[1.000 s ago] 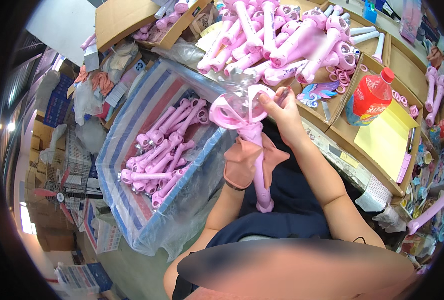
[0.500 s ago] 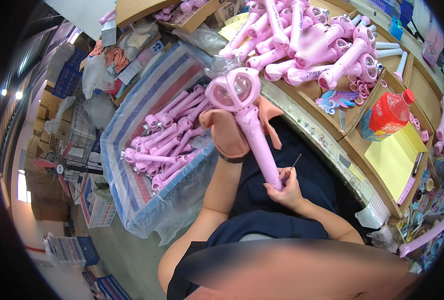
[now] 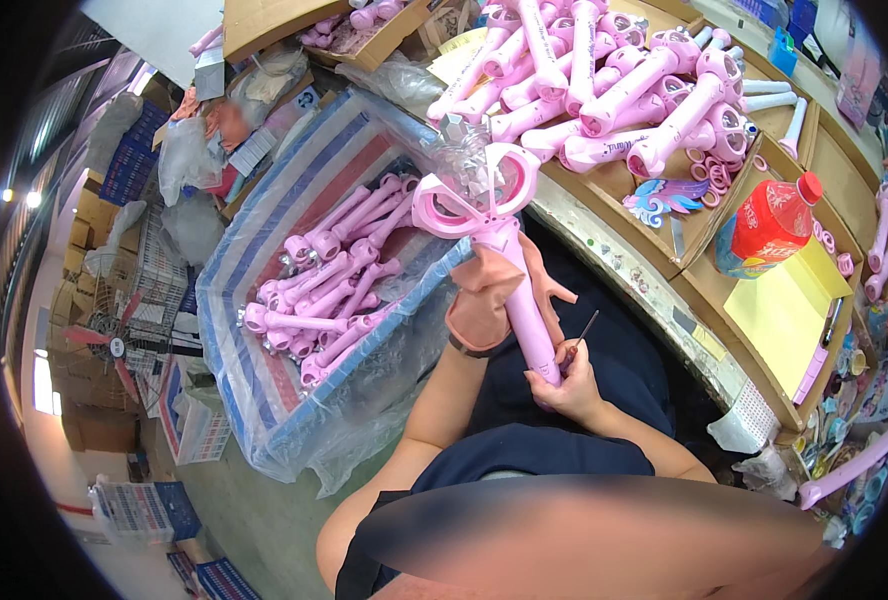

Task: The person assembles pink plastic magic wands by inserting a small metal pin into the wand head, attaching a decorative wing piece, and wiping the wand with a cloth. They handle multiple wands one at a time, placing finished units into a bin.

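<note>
A pink toy wand slants across my lap, its open ring-shaped head up and to the left. At the top of that head sits a clear, shiny faceted piece. Wearing a peach-orange glove, my left hand is wrapped round the upper handle just below the head; some of its fingers are hidden behind the wand. My bare right hand grips the handle's lower end. Between the same hand's thumb and fingers is a thin screwdriver, its shaft pointing up and right.
A striped, plastic-lined bin at left holds several pink wand handles. On the bench lie piled pink wands, a blue-purple wing piece, pink rings, a red-labelled bottle and yellow paper. A fan stands far left.
The wand's head has turned, so its rings now look open and the faceted piece shows more. My left hand has shifted right and down along the handle; my right hand has barely moved.
</note>
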Action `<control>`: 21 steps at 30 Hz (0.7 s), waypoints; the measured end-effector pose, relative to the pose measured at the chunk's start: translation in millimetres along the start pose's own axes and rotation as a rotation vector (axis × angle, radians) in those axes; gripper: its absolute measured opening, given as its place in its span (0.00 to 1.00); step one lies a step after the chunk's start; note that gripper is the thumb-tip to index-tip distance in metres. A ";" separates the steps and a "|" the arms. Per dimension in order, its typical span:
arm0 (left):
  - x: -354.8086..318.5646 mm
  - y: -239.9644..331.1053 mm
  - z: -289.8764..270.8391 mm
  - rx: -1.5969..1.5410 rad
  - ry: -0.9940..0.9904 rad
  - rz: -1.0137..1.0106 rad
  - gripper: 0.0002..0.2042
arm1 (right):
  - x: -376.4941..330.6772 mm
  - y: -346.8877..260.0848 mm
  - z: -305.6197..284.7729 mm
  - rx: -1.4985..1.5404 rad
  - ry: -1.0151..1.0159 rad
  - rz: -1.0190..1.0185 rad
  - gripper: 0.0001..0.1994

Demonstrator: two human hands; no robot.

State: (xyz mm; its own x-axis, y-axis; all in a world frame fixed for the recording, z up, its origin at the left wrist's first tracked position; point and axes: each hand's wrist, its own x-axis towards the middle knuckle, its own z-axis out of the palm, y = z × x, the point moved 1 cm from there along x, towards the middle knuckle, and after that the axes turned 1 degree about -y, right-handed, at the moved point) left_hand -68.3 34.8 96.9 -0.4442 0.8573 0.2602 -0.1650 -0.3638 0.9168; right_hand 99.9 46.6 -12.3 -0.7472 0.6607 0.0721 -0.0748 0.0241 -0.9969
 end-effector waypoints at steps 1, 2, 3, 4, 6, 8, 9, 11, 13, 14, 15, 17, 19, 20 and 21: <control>10.0 7.9 -2.5 -0.084 -0.103 -0.028 0.28 | -1.0 -0.6 -0.3 0.009 -0.004 0.027 0.27; 17.7 15.9 -3.3 -0.173 -0.188 -0.033 0.35 | -2.1 -2.0 0.4 -0.006 -0.032 -0.041 0.27; 25.9 24.6 -6.4 -0.265 -0.139 0.024 0.41 | -3.7 -3.4 0.6 -0.027 -0.054 -0.103 0.27; 31.7 31.5 -7.0 -0.379 -0.184 0.037 0.47 | -4.9 -4.1 2.1 -0.056 -0.077 -0.179 0.27; 40.9 37.8 -2.4 -0.374 -0.227 0.060 0.54 | -5.7 -2.7 3.2 -0.006 -0.083 -0.108 0.27; 34.4 33.5 8.9 -0.535 -0.179 -0.008 0.45 | -4.5 -1.3 3.8 0.055 -0.037 -0.109 0.27; 27.9 29.3 14.0 -0.547 -0.130 -0.069 0.38 | -2.9 -0.7 3.4 0.034 -0.033 -0.123 0.27; 9.6 17.9 20.1 -0.207 0.055 0.036 0.25 | -0.8 -0.2 2.2 -0.010 -0.007 -0.111 0.27; -4.4 5.7 14.7 0.106 0.136 0.048 0.16 | 0.2 -1.1 0.6 -0.060 -0.030 -0.099 0.26; -8.4 0.5 6.9 0.204 0.088 -0.020 0.13 | -0.3 -1.9 -0.6 -0.089 -0.026 -0.083 0.26; -12.4 -5.6 1.1 0.324 0.063 -0.052 0.11 | -1.0 -2.8 -1.1 -0.091 -0.035 -0.077 0.26; -17.6 -10.9 -9.3 0.806 0.043 0.205 0.07 | -2.0 -4.2 -2.2 -0.097 -0.032 -0.090 0.26; -19.3 -11.3 -12.8 1.065 0.028 0.402 0.07 | -2.2 -4.6 -2.4 -0.110 -0.034 -0.113 0.26; -18.2 -9.4 -12.2 1.071 0.015 0.451 0.09 | -2.0 -4.0 -2.2 -0.132 -0.031 -0.106 0.26; -14.8 -6.1 -11.7 0.895 -0.012 0.381 0.12 | -2.0 -3.2 -1.8 -0.108 -0.042 -0.110 0.26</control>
State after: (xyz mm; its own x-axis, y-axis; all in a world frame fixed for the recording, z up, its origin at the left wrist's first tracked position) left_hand -71.0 20.0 83.9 -0.3191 0.7452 0.5856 0.7206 -0.2106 0.6606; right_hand 102.8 46.5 -9.4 -0.7652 0.6180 0.1805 -0.0884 0.1768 -0.9803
